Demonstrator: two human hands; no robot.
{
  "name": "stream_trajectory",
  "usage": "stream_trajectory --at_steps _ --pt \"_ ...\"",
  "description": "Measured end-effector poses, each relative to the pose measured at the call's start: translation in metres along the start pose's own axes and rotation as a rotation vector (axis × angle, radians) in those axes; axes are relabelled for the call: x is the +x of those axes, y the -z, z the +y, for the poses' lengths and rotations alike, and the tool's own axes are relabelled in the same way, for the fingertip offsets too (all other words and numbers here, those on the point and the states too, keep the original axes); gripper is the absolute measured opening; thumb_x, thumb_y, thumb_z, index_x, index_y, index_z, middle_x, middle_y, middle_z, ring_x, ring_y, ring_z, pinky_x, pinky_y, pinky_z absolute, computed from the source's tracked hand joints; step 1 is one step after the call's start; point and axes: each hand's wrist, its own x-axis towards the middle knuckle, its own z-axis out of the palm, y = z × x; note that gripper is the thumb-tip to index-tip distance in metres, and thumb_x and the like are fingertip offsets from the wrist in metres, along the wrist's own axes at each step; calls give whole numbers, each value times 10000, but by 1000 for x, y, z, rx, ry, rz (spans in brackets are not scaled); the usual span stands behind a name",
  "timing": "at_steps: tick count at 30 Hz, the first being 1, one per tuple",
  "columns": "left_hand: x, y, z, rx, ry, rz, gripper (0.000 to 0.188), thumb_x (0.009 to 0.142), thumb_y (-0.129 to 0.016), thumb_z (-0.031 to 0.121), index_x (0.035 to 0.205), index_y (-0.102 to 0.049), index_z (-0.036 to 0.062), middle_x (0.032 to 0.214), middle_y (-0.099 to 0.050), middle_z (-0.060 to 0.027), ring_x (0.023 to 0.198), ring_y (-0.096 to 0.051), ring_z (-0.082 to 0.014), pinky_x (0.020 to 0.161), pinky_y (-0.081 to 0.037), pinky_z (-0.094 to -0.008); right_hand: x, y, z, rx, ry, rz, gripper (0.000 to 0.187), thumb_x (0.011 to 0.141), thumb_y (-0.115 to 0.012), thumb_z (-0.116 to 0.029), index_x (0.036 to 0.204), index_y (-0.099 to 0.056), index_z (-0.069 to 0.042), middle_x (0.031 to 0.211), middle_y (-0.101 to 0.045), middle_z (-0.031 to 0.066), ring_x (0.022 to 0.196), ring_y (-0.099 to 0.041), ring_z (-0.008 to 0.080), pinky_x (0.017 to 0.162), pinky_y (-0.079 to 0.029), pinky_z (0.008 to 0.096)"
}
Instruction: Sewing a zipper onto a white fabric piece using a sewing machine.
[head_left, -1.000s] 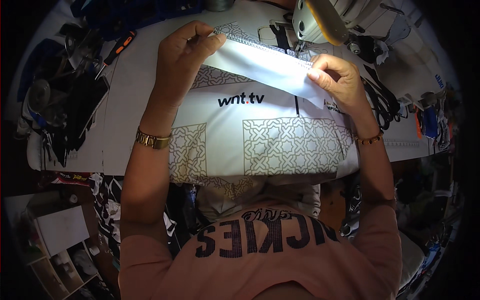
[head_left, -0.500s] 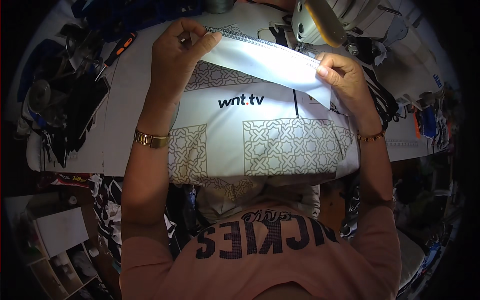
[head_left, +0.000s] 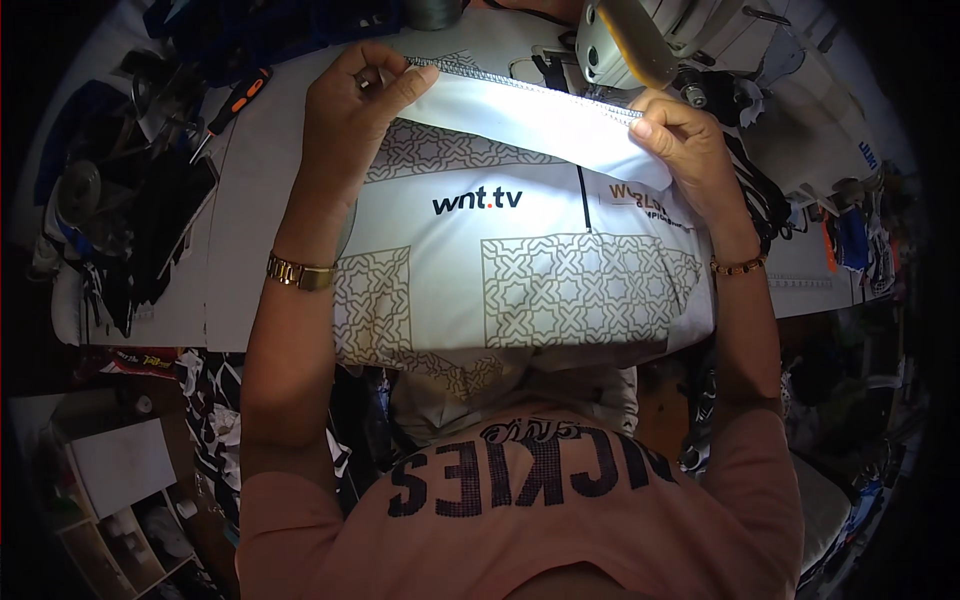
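Observation:
A white fabric piece (head_left: 450, 260) with geometric lattice panels and printed lettering spreads over the table and hangs off its front edge toward my lap. Its far edge, a folded white strip with dark overlock stitching along the top, is raised and stretched between my hands. My left hand (head_left: 365, 95) pinches the strip's left end between thumb and fingers. At the other end, my right hand (head_left: 680, 135) pinches the stitched edge, just in front of the sewing machine (head_left: 640, 45). The fabric's lower part is partly hidden below the table edge.
An orange-and-black screwdriver (head_left: 240, 100) lies left of the fabric. Farther left is a cluttered heap of dark tools and parts (head_left: 120, 180). Blue bins (head_left: 270, 35) and a grey thread cone (head_left: 432, 12) stand at the back. A ruler (head_left: 800, 282) lies at the right.
My right hand has shifted slightly up and left with its end of the strip, uncovering more printing on the fabric beneath. My left hand keeps nearly the same place.

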Motion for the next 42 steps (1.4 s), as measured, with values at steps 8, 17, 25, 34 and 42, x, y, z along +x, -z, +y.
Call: stream_trajectory --at_steps 8,17,25,34,42 --pt "-3 -1 -10 68 87 -231 171 816 -716 156 849 -600 35 683 -524 25 608 -460 -51 545 -383 -219 -1 5 -3 -191 -293 -170 376 881 -666 -262 612 -485 -71 583 -402 -57 562 -350 39 510 -268 233" --pt "-10 -12 -18 798 -420 -222 142 814 -664 106 948 -643 66 946 -646 -65 845 -604 -216 770 -481 -334 -2 -6 9 -358 -87 -279 337 868 -677 -256 656 -550 -28 609 -438 -20 571 -378 71 507 -280 257" --pt "-27 -67 -14 514 -478 -459 305 927 -541 196 1202 -599 79 1222 -594 -117 1127 -533 -268 1011 -359 -406 -1 -9 -4 -332 124 -328 267 836 -700 -201 692 -567 -19 708 -545 23 670 -491 112 593 -379 261" --pt "-27 -56 -1 203 -235 -451 205 821 -680 126 988 -594 47 901 -658 -86 899 -651 -213 813 -500 -323 -3 -2 -14 -125 -227 -383 204 878 -662 -160 779 -595 5 764 -559 0 728 -491 58 641 -392 212" --pt "-28 -43 5 202 -175 -499 157 791 -709 127 889 -619 45 849 -659 -53 804 -633 -166 750 -497 -291 -3 -3 -5 44 -198 -286 173 890 -656 -151 819 -622 3 880 -578 23 792 -521 56 690 -425 197"
